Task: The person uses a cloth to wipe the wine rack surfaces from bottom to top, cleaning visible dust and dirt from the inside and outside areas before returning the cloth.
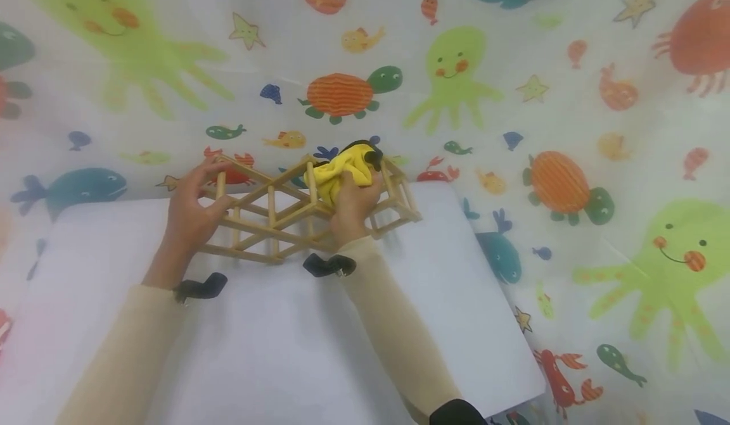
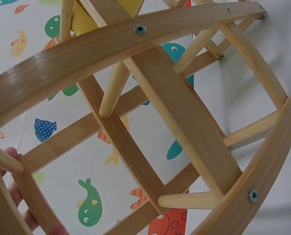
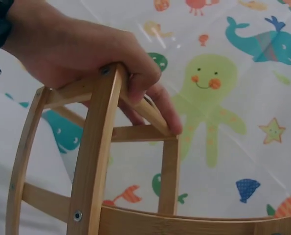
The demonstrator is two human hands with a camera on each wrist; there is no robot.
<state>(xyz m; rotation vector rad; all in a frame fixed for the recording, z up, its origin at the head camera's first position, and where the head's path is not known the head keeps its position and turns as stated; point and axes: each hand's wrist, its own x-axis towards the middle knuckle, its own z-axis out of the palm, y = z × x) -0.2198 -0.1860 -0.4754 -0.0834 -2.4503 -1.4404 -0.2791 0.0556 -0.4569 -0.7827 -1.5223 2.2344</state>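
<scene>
A light wooden lattice rack (image 1: 274,222), made of slats and round dowels, stands slightly tilted over the white table top. My left hand (image 1: 196,209) grips its left end, fingers around the frame. In the left wrist view, fingertips show behind the slats of the rack (image 2: 174,117) at lower left. My right hand (image 1: 356,206) holds a bunched yellow cloth (image 1: 348,165) with black parts against the rack's upper right section. Part of the cloth (image 2: 89,18) shows behind the slats. The right wrist view shows a hand (image 3: 96,54) gripping a corner of the rack (image 3: 94,161).
The white table top (image 1: 256,336) spreads under and in front of the rack. A sheet printed with sea animals (image 1: 399,7) hangs behind and continues at the right. Dark straps (image 1: 202,285) sit at both wrists.
</scene>
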